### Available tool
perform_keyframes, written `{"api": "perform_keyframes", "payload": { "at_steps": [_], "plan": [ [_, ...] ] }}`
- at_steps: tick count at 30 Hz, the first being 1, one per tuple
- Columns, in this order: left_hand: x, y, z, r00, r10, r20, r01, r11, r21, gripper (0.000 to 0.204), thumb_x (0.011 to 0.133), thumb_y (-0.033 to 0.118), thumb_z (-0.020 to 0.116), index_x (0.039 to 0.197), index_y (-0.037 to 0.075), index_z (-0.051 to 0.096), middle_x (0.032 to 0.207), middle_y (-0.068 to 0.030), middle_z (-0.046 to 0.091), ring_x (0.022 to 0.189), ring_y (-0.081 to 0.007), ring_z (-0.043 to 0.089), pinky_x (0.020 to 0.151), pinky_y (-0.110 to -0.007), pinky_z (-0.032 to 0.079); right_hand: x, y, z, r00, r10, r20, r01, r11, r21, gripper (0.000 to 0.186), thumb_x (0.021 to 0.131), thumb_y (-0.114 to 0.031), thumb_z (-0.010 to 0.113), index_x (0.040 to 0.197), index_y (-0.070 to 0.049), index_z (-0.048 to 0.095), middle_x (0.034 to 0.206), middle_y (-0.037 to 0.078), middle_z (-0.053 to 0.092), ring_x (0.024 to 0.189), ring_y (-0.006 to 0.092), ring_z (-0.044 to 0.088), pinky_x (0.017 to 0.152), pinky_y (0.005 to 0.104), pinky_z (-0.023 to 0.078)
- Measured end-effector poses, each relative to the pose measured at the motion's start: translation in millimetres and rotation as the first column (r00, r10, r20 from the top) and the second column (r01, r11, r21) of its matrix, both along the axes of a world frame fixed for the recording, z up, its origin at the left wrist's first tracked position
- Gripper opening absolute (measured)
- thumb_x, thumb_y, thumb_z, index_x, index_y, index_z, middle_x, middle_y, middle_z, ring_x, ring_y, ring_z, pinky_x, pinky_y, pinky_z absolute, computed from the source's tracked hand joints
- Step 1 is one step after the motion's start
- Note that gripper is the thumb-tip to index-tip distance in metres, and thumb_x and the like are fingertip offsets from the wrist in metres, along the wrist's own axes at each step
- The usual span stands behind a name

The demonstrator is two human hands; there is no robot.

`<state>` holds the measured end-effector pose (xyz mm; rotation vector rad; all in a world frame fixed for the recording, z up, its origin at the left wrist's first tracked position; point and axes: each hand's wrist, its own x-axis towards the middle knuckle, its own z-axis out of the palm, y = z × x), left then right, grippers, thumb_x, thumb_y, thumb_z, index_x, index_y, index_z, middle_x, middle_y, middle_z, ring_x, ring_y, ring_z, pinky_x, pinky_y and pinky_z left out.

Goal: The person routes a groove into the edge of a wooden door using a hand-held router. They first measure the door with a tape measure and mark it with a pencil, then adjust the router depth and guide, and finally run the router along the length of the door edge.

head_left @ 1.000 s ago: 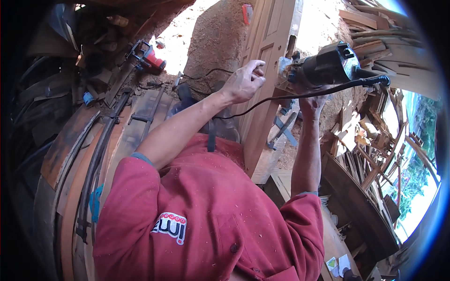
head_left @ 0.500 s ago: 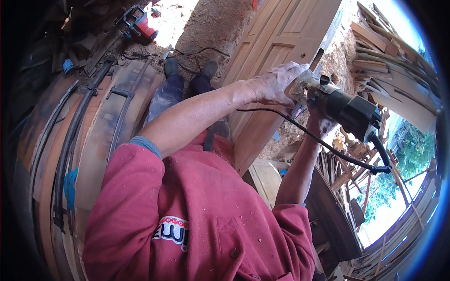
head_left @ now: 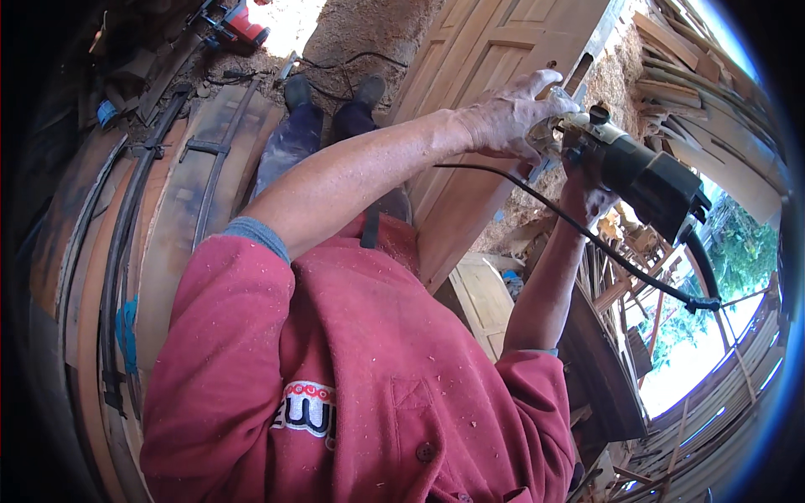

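Observation:
My right hand (head_left: 589, 199) is wrapped around a black trim router (head_left: 650, 180) from below, its fingers partly hidden behind the body. My left hand (head_left: 510, 117) is at the router's clear base, the thumb and some fingers curled around it and one finger stretched out above. The tool is tilted, with its base toward the left hand and its motor end to the right. From the motor end a black cord (head_left: 579, 245) loops back across my right forearm. Just beyond the hands is a panelled wooden door (head_left: 470, 109), with a dark slot cut in its edge.
On the left lie long boards (head_left: 180, 210) with bar clamps (head_left: 220, 151) across them. A red machine (head_left: 245, 23) rests on the ground at the far left. Stacked scrap wood (head_left: 713, 126) fills the right side. A pale panel (head_left: 482, 302) leans beside a dark wooden piece (head_left: 599, 369).
Both hands and the router have shifted right, away from the door's edge. A finger of my left hand has lifted and straightened. The view has moved slightly.

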<state>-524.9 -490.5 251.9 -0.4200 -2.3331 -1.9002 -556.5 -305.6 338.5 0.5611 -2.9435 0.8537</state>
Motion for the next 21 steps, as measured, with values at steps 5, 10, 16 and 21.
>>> {"api": "perform_keyframes", "payload": {
  "at_steps": [5, 10, 16, 21],
  "plan": [
    [0.4, 5.9, 0.5, 1.0, 0.009, 0.011, -0.009, 1.0, 0.001, 0.09, 0.064, 0.035, 0.089, 0.143, 0.025, 0.046, 0.152, -0.0208, 0.024, 0.141, -0.0437, 0.028, 0.116, -0.047, 0.03, -3.2, -0.8, -2.9, 1.0, -0.008, 0.014, 0.008, 1.0, -0.013, 0.037, 0.069, -0.026, 0.084, 0.102, -0.011, 0.076, 0.107, 0.005, 0.072, 0.103, 0.0208, 0.064, 0.097, 0.038, 0.045],
    [-3.3, 15.1, -5.3, 0.996, 0.092, 0.001, -0.092, 0.996, 0.008, 0.08, 0.061, 0.042, 0.088, 0.134, 0.031, 0.059, 0.153, -0.0223, 0.021, 0.139, -0.0455, 0.025, 0.116, -0.047, 0.027, -13.4, 0.0, -5.0, 1.0, 0.027, -0.004, -0.027, 1.0, 0.0, 0.037, 0.07, -0.027, 0.084, 0.102, -0.011, 0.076, 0.107, 0.005, 0.072, 0.103, 0.0203, 0.064, 0.097, 0.0374, 0.045],
    [-13.1, 11.4, 9.5, 0.999, -0.016, -0.05, 0.009, 0.989, -0.147, 0.064, 0.074, 0.035, 0.081, 0.13, 0.013, 0.056, 0.11, -0.0114, 0.06, 0.099, -0.03, 0.055, 0.092, -0.041, 0.045, -13.0, 8.3, 10.4, 0.992, -0.007, 0.126, 0.01, 1.0, -0.025, 0.036, 0.071, -0.025, 0.082, 0.101, -0.007, 0.076, 0.105, 0.006, 0.074, 0.1, 0.019, 0.063, 0.097, 0.034, 0.042],
    [-19.5, 11.5, 24.8, 0.978, -0.064, -0.199, 0.032, 0.987, -0.158, 0.083, 0.067, 0.028, 0.084, 0.141, 0.017, 0.048, 0.118, -0.0147, 0.052, 0.107, -0.0362, 0.044, 0.096, -0.046, 0.038, -30.9, 30.4, 15.0, 0.969, 0.242, -0.05, -0.233, 0.961, 0.15, 0.031, 0.075, -0.014, 0.08, 0.104, -0.004, 0.075, 0.104, 0.006, 0.073, 0.097, 0.018, 0.064, 0.092, 0.0336, 0.046]
  ]
}}
